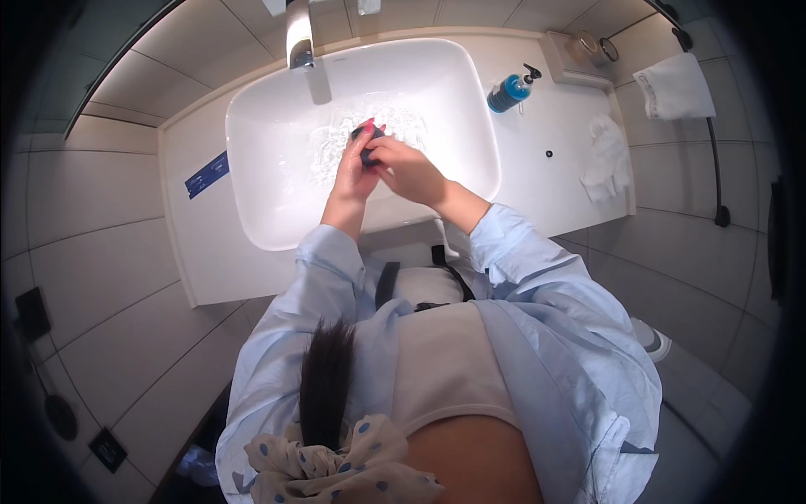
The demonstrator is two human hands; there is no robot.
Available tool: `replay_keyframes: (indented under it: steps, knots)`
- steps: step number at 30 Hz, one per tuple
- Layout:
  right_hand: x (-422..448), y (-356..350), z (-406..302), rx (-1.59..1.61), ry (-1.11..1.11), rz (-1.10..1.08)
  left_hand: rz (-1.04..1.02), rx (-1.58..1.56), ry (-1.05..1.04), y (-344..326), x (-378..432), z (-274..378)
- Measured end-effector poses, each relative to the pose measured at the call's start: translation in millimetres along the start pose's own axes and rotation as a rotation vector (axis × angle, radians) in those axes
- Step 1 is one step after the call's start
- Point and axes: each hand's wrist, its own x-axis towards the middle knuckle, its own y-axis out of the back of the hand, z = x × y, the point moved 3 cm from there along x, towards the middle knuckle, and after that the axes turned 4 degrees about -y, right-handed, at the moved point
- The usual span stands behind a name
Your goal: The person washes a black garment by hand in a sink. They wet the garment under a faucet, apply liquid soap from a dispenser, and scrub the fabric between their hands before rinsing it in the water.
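Both hands are over a white ceramic washbasin (277,208) with rippling water in it. A small dark object (371,153), too covered to name more exactly, lies between them. My left hand (354,167) is around it from the left, its red-nailed fingertips pointing up. From the right, my right hand (412,167) pinches the same object with bent fingers. Above the back rim stands a chrome faucet (301,44), clear of my hands.
Right of the basin stands a pump bottle of blue liquid (509,93). Further right are a small black round piece (549,154) and a crumpled white cloth (606,160). A blue packet (208,175) lies left. A white towel (677,87) hangs from a wall rail.
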Motion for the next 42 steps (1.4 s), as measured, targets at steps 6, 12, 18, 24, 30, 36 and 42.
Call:
replay_keyframes:
  steps: [6, 12, 18, 24, 30, 36, 42]
  knots:
    - [-12, 41, 6, -0.050, 0.016, -0.040, 0.233, 0.150, -0.086, 10, 25, 5]
    - [-17, 175, 71, -0.362, -0.285, 0.589, 0.395, 0.419, -0.062, 31, 43, 26]
    - [-39, 203, 92, -0.474, -0.287, 0.654, 0.443, 0.715, -0.048, 6, 37, 26]
    - [-27, 206, 124, -0.605, -0.297, 0.744, 0.570, 0.475, 0.010, 15, 19, 38]
    - [-13, 219, 170, -0.354, -0.582, 0.452, 0.361, 0.719, 0.024, 15, 8, 32]
    - [-29, 218, 145, -0.332, -0.510, 0.248, 0.290, 0.574, 0.019, -36, 3, 0]
    - [-42, 208, 124, -0.190, -0.499, 0.109, 0.263, 0.469, 0.045, -97, 27, -64]
